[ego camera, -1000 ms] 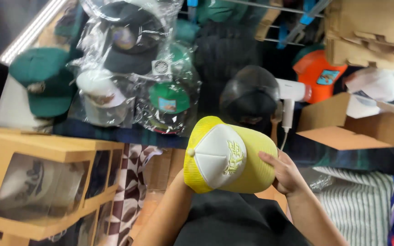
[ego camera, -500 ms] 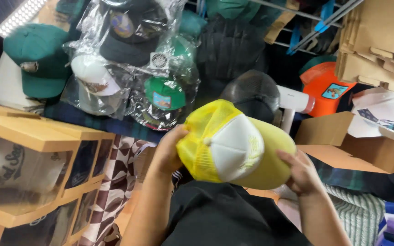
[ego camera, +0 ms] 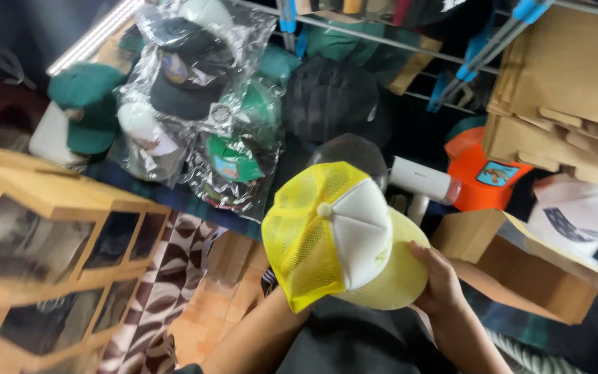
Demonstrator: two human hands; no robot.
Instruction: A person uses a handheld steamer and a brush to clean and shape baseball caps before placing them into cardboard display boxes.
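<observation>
- Nearest: dark cloth (ego camera: 354, 346) on the person's lap, low in the frame, between both forearms.
- Right hand (ego camera: 437, 280) cups the pale yellow brim side of the cap (ego camera: 340, 239); fingers curled round its edge, thumb up on the brim, so a wrapped grip and not a pinch.
- Left hand is hidden behind the cap; only the forearm (ego camera: 257, 339) shows, running up under the mesh. Can't tell if that hand is spread or gripping.
- Cap is held in mid air over the lap, just above the dark cloth: yellow mesh back, white front panel, button on top facing the camera, brim pointing down and right.
- Progress, judged from this view: cap is out of any bag and in hand, being handled or looked over; it is not set down, bagged or boxed. Open cardboard box (ego camera: 513, 270) sits just right of the hand with no cap in it.
- Left side: wooden display boxes (ego camera: 57, 228) with dark windows, blurred; patterned brown and white cloth (ego camera: 167, 277) below them.
- Behind the cap: black mesh cap (ego camera: 347, 149) and a white cylinder-shaped object (ego camera: 423, 181).
- Further back: clear plastic bags of caps (ego camera: 195, 104), green cap (ego camera: 84, 104), orange cap (ego camera: 482, 176), stacked flat cardboard (ego camera: 562, 83) top right, metal rack (ego camera: 396, 41) across the top.
</observation>
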